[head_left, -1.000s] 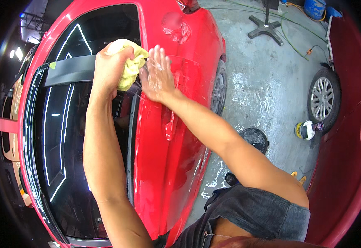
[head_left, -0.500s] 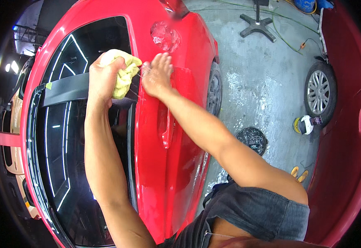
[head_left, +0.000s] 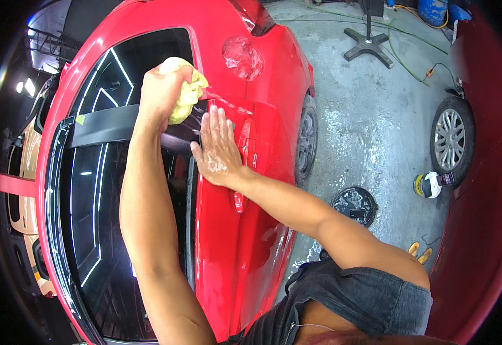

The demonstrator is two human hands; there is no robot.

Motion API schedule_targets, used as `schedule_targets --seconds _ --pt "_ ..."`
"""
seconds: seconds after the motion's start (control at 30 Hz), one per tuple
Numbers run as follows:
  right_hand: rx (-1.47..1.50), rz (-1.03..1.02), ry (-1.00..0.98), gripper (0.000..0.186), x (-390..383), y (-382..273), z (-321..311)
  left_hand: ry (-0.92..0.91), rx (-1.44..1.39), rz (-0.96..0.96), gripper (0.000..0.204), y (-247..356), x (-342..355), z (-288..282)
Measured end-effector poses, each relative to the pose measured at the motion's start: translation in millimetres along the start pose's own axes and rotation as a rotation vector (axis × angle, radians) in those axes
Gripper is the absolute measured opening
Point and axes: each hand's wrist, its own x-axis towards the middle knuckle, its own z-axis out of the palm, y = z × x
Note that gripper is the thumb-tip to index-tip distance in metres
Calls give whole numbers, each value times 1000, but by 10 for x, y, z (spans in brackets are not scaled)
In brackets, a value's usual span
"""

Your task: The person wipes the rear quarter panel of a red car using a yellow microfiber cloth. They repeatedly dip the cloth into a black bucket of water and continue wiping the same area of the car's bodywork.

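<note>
Left hand (head_left: 160,92) clutches yellow cloth (head_left: 189,98), ahead and left of right hand (head_left: 219,154); latter flat, fingers extended, over red car (head_left: 219,247)

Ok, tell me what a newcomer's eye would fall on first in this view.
Probably the bright red car, filling the left and middle of the view, its dark window glass streaked with white reflections. Next, the yellow cloth bunched in the left hand, up near the top, with the right hand open over the red bodywork just below it. Off to the right, the silver-spoked wheel stands out.
</note>
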Motion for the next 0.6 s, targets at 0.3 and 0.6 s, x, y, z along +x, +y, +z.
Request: schedule_targets --seconds 0.3,0.6 --pt "-7 -90 -81 74 101 164 -160 5 25 53 30 -227 -15 -139" --pt "-24 -2 -39 77 -630 -354 22 -69 38 127 33 -524 -493 -98"
